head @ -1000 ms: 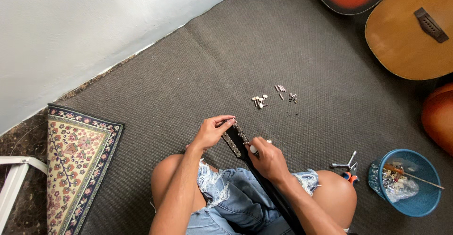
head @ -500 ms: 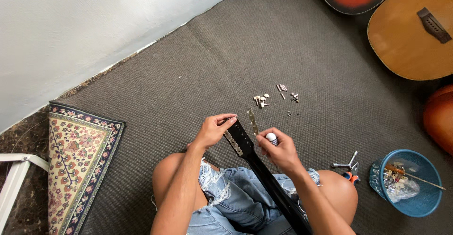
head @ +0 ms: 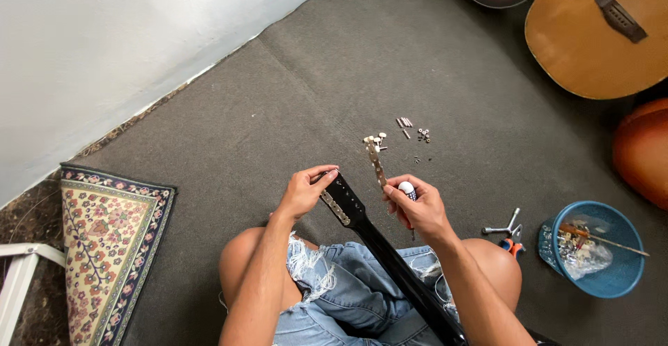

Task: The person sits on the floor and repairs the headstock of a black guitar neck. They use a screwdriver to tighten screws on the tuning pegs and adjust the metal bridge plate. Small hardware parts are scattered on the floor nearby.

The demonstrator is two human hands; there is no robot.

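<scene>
The black guitar headstock sits just below centre, its neck running toward five o'clock across the person's lap. The left hand is curled around the headstock's top corner, fingers pinched closed on it. The right hand is closed on a white-capped screwdriver and a metal tuner strip that sticks up toward twelve o'clock. Small loose metal tuner parts lie on the grey carpet just beyond. At four o'clock stands a round blue tub holding a clear plastic bag; no labels are legible anywhere.
</scene>
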